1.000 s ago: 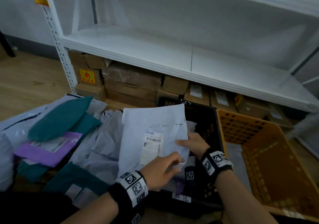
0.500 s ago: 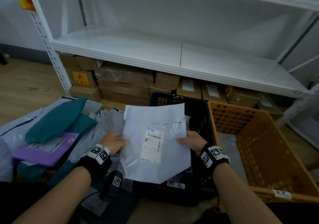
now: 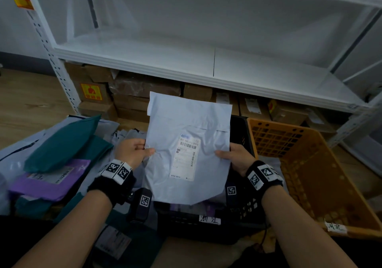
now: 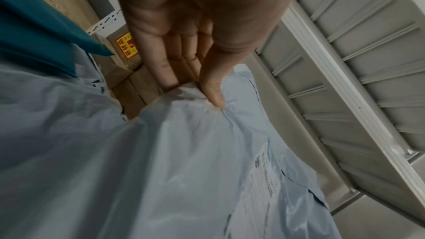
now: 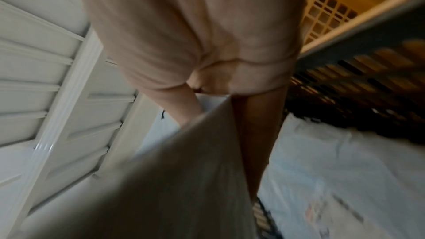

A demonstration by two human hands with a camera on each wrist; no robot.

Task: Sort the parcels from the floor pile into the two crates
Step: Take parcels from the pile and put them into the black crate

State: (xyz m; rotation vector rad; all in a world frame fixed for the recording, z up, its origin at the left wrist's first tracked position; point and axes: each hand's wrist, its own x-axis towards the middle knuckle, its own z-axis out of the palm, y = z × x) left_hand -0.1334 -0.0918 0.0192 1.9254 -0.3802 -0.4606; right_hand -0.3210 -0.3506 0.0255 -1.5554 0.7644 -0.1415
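Note:
A flat pale grey-white parcel (image 3: 186, 135) with a white shipping label (image 3: 187, 158) is held upright in front of me, above the black crate (image 3: 241, 131). My left hand (image 3: 134, 150) pinches its left edge, thumb in front and fingers behind. In the left wrist view the thumb presses into the parcel (image 4: 184, 152). My right hand (image 3: 231, 156) pinches the right edge the same way. The right wrist view shows that parcel (image 5: 184, 179) edge-on, blurred. The orange crate (image 3: 322, 176) stands to the right of the black one. The floor pile (image 3: 57, 156) lies at my left.
The pile holds teal parcels (image 3: 62, 139), a purple one (image 3: 49, 181) and grey ones. A white metal shelf (image 3: 186, 65) runs just behind the crates, with brown cardboard boxes (image 3: 136, 94) stacked under it. Both crates carry handwritten tags on their near rims. Wooden floor (image 3: 24, 98) shows at far left.
My left hand moved from the parcel's lower right to its left edge. The parcel now stands higher and more upright between both hands.

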